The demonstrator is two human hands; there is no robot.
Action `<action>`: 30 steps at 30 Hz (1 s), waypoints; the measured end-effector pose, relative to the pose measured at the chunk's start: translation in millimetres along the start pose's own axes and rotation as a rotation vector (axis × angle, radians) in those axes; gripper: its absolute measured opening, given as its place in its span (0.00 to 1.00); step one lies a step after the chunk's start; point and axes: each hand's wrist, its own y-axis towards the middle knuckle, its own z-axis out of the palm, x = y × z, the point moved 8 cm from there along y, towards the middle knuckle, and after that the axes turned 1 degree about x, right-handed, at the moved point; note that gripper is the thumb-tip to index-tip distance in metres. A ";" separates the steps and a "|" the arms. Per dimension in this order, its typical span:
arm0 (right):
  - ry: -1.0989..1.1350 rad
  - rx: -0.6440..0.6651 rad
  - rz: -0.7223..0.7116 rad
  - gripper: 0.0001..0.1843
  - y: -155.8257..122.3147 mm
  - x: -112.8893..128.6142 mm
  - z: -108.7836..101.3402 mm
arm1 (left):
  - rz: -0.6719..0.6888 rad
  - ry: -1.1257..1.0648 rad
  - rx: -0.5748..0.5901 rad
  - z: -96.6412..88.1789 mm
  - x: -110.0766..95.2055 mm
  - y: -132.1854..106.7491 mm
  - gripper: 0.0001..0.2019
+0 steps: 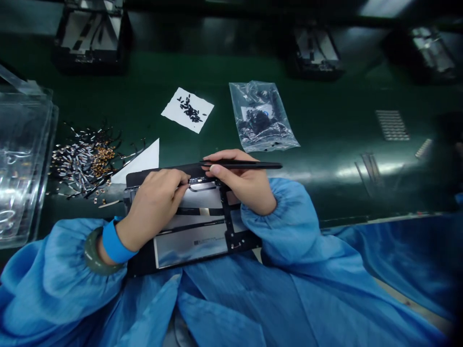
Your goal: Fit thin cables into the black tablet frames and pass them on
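Note:
An opened flat electronic device (195,246), like a tablet with its inner parts bare, lies at the front edge of the bench. My right hand (246,180) holds black tweezers (249,165) sideways above the device's far edge, their tips pointing left. My left hand (155,205) rests over the device's left part, thumb and forefinger closed at the left end of a small strip with tiny components (197,180). Whatever sits between those fingertips is too small to make out. A thin dark loop of cable (202,188) lies just below the strip.
Left of the device lies a heap of small flex cables (87,161) by a white sheet (142,161). Beyond are black bits on white paper (188,111) and a clear bag (264,115). Clear plastic trays (25,168) stand at far left. Black boxes (92,38) line the back.

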 end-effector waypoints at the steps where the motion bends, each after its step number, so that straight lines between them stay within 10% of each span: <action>1: 0.014 0.000 0.006 0.16 -0.4 -2.3 1.5 | -0.014 -0.015 -0.004 -0.8 1.0 -1.0 0.05; 30: -0.330 0.134 -0.082 0.12 -2.9 0.8 17.4 | 0.297 -0.074 0.012 -10.0 -25.3 -39.1 0.11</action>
